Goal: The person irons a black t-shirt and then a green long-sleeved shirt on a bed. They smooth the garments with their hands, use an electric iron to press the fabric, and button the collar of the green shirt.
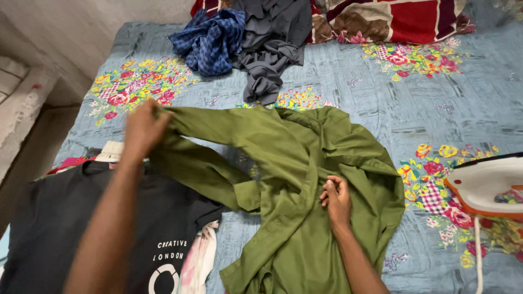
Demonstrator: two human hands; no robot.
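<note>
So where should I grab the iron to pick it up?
Grab the iron by its handle on top, coming from above; only part of it shows at the right edge. It lies flat on the bedsheet, so the top is free. Mind the cord hanging off it.

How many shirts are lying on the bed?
4 that I can tell: a green shirt under both hands, a black one at left, and a blue checked one and a grey one heaped at the top. More may be hidden.

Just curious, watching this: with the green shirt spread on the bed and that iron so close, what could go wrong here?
The iron sits on the bedsheet right beside the green shirt; if hot, it might scorch fabric. Its cord trails near the right hand and could snag. The left hand tugging the sleeve may bunch the shirt further.
</note>
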